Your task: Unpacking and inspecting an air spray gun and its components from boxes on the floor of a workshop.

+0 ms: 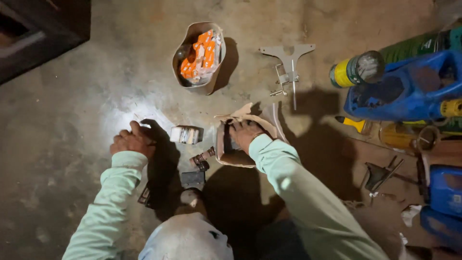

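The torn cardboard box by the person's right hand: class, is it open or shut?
Open. The cardboard box has its flaps torn and spread, and the right hand reaches into its mouth. Its contents cannot be told.

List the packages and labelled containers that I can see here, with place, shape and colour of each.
Small box: on the floor between the hands, rectangular, pale with dark ends.
Orange and white packets: heaped in a brown oval tub, top centre.
Torn brown carton: centre, the right hand reaches into it.
Can: upper right, lying on its side, yellow label.
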